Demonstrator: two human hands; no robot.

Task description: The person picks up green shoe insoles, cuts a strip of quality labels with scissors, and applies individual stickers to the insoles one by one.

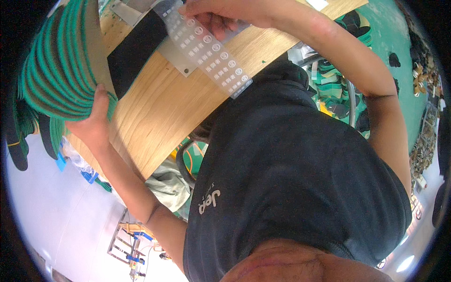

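At the left, my left hand (pixel 93 123) is closed round the lower end of a thick stack of insoles (pixel 61 66). Their edges show green and dark layers, and the outermost face is beige. My thumb presses on that face. My right hand (pixel 213 19) is at the top middle, fingers curled and pinching the upper part of a clear label sheet (pixel 206 54) with rows of white print. The sheet hangs across the table's near edge. A flat black insole (pixel 138 51) lies between the stack and the sheet, its far end partly covered.
Under the label sheet, a thin pale plate with a hole (pixel 183 65) rests on the wooden table (pixel 145 113). More dark insoles (pixel 21 127) hang at the far left. Piled green and black insoles (pixel 329 84) stand beyond my right side, near a curved metal tube (pixel 351 103).
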